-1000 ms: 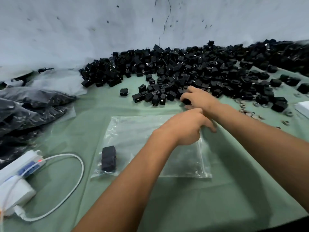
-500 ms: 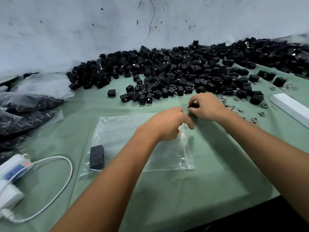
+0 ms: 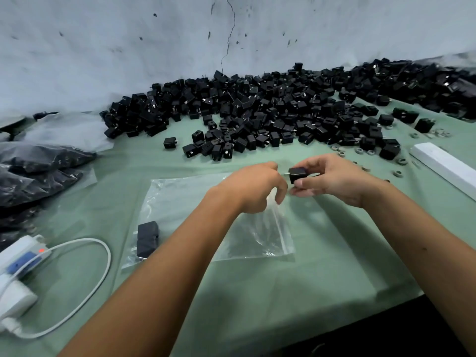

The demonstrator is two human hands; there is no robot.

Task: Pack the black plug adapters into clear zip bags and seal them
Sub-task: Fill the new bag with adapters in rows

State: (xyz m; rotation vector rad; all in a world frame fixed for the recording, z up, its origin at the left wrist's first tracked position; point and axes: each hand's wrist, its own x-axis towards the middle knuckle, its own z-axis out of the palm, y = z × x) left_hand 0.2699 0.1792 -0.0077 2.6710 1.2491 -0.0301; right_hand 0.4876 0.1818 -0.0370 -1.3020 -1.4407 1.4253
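Observation:
A clear zip bag (image 3: 180,202) lies flat on the green table in front of me, with two black adapters (image 3: 146,238) stacked inside at its left end. My left hand (image 3: 253,186) pinches the bag's right edge near the opening. My right hand (image 3: 334,180) holds one black plug adapter (image 3: 297,174) just right of the left hand's fingertips, its prongs pointing left. A big heap of loose black adapters (image 3: 257,112) runs along the wall behind.
Filled bags of adapters (image 3: 33,171) are piled at the left. A white power strip with a cable (image 3: 23,266) sits at the near left. Small grey rings (image 3: 365,152) are scattered at the right, beside a white bar (image 3: 445,166). The table edge (image 3: 386,300) runs near right.
My right hand left the heap with one adapter and brought it back beside the left hand at the bag's opening. The left hand stayed on the bag's edge.

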